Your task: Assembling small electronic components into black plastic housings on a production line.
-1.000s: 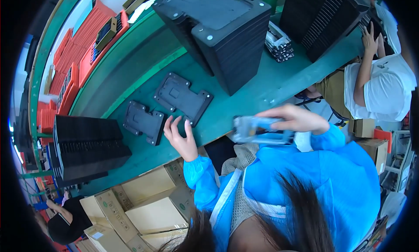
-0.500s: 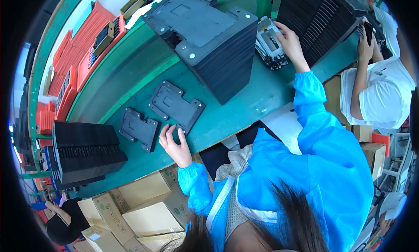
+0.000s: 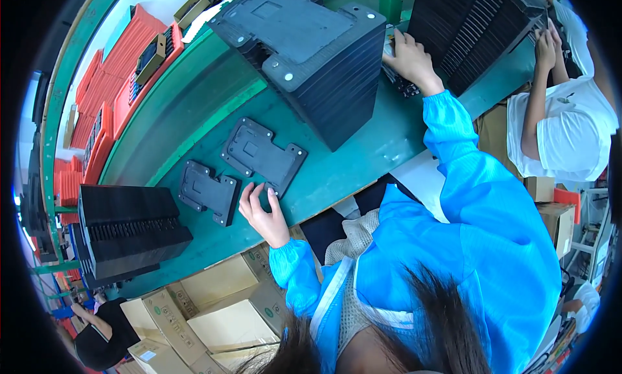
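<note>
My right hand (image 3: 413, 63) lies over a pile of small silver-grey frames with dark edges (image 3: 409, 88), fingers at the far side and thumb at the near left, gripping the top one. The hand covers most of the pile. Beside it rises a tall stack of black plastic trays (image 3: 334, 89). My left hand (image 3: 264, 217) holds nothing; its fingers are bent and apart, with the fingertips at the near edge of a flat black tray (image 3: 262, 155). A second black tray (image 3: 207, 191) lies to the left of that one on the green bench (image 3: 317, 189).
More stacked black trays stand at the left (image 3: 133, 228) and the far right (image 3: 476, 31). Red trays (image 3: 129, 56) fill a shelf at the upper left. Cardboard boxes (image 3: 220, 309) sit below the bench. A person in a white shirt (image 3: 564, 134) works at the right.
My right hand has shifted left and over the pile of silver-grey frames, covering it. The left hand has barely moved. The person at the right now has both hands near the stacked trays.
</note>
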`<state>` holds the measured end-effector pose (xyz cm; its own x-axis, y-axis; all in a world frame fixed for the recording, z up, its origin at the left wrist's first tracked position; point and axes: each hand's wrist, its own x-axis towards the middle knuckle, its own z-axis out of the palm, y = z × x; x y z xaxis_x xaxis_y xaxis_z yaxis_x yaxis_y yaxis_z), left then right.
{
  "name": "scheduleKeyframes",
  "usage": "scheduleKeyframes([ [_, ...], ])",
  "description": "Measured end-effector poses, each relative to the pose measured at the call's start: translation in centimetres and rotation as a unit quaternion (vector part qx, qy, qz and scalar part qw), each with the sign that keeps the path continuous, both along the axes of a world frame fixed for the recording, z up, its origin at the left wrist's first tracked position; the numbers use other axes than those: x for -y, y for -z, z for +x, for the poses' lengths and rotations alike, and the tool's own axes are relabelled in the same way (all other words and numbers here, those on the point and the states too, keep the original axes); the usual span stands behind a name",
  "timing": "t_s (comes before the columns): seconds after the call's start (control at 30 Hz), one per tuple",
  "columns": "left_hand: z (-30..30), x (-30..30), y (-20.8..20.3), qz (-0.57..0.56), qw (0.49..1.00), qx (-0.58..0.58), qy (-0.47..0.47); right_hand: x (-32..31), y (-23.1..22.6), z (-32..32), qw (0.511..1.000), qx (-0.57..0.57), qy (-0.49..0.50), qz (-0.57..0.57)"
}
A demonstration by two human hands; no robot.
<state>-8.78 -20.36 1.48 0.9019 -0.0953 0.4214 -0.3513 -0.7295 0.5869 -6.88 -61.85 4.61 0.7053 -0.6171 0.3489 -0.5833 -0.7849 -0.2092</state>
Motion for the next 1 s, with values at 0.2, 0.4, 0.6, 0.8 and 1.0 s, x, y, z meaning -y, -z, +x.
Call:
scheduleKeyframes([
  [0.2,-0.2,-0.1,0.0,-0.012,1.000,0.000,0.005,2.4,-0.2,0.5,0.993,-0.035,-0.063,0.098],
  [0.4,-0.1,-0.1,0.2,-0.020,1.000,0.004,0.011,3.8,0.6,1.8,0.985,-0.002,-0.144,0.093],
  [0.6,0.2,-0.2,0.1,-0.017,1.000,0.004,0.014,1.2,-0.6,2.5,0.992,-0.109,-0.044,0.035],
  [0.8,0.0,-0.3,0.4,-0.019,1.000,0.005,0.022,2.7,0.1,2.5,0.988,-0.117,-0.036,0.098],
  [1.0,-0.1,-0.4,0.3,-0.023,0.999,0.001,0.022,2.4,0.5,0.9,0.989,-0.094,-0.035,0.107],
])
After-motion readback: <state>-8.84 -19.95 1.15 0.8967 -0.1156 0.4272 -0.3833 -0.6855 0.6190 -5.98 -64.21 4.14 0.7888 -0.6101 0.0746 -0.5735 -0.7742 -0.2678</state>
